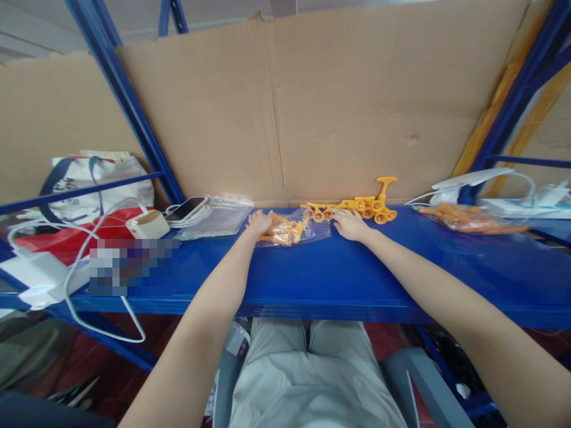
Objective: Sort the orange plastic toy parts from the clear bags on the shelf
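A tug toward the blue shelf [294,285] edge, nearer than the clear bag [322,232], could drag that slick film along and spill its orange pieces [285,230]. The left hand [261,223] lies on the bag's left end, fingers bent over it; the right hand [351,224] is just right of the bag, fingertips reaching the loose orange pieces [366,209]. At this size I can't tell whether either hand grips anything. Behind and right of the bag, a careless nudge could roll that heap or topple the upright piece [383,189].
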`<state>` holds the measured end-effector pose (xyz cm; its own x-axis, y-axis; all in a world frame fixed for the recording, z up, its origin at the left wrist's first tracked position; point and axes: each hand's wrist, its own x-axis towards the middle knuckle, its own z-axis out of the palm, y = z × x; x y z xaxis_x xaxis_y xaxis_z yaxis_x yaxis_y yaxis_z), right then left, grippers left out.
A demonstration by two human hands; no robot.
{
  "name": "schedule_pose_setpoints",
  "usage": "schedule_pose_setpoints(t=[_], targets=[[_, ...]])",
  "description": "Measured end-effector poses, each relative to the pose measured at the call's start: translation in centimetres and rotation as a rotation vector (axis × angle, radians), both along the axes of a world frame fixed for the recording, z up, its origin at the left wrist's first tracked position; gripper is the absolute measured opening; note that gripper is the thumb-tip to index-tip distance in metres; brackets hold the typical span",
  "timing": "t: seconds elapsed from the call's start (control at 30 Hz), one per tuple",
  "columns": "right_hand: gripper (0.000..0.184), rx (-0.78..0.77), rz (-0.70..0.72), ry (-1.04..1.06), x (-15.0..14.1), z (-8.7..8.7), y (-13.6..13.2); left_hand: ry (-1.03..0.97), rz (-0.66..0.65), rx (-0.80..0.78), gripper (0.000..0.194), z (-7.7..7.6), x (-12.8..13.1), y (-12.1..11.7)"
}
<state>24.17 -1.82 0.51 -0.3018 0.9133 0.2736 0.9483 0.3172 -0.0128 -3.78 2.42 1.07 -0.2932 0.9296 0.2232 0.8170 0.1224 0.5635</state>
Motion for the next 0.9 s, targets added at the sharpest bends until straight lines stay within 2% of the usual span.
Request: schedule_pose_setpoints(t=[0.27,0.37,0.57,0.63,0.73,0.9], targets=[[0.056,0.125,0.18,0.022,-0.1,-0.6,0.3,0.007,-0.002,-0.022,0.058,0.3,0.2,-0.5],[0.056,0.128,0.192,0.031,-0.2,-0.5,0.1,0.037,0.011,-0.025,0.06,0.5,0.3,-0.8],[0.054,0.147,0.163,0.041,-1.1,1.4,0.4,0.091,-0.02,-0.049,0.062,0.6,0.2,-0.8],[0.05,0.12,0.138,0.048,-1.7,2.3,1.5,0.093,-0.034,-0.057,0.062,0.6,0.2,-0.7],[0.044,-0.009,0.093,0.088,-2.7,3.5,3.5,0.101,-0.035,-0.066,0.061,0.7,0.1,-0.7],[0.035,-0.13,0.086,0.166,-3.6,3.8,6.0,0.123,-0.032,-0.063,0.062,0.8,0.2,-1.1]])
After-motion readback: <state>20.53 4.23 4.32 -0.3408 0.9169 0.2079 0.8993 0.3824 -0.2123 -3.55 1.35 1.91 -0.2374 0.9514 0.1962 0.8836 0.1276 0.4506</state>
